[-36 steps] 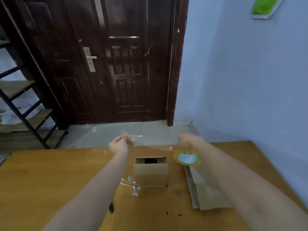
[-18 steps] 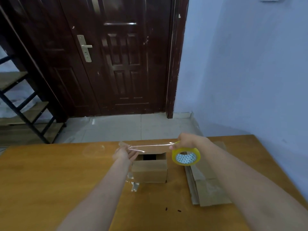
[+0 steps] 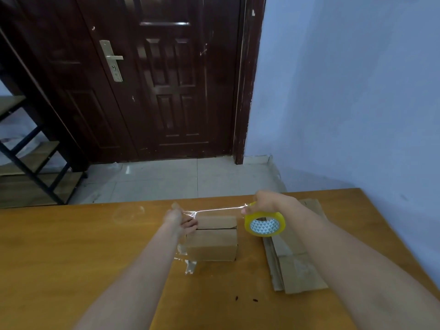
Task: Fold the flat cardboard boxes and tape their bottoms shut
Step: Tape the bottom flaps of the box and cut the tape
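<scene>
Tape strip (image 3: 219,209) ran left-right just above the folded box (image 3: 212,242) on the worktop (image 3: 71,258), across its seam: left hand (image 3: 181,221) fingers pinched the free end, right hand (image 3: 266,203) gripped the roll (image 3: 264,225), both nearly level.

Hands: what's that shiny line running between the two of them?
A stretched strip of clear tape, from the left hand to the roll in the right hand, head view.
</scene>
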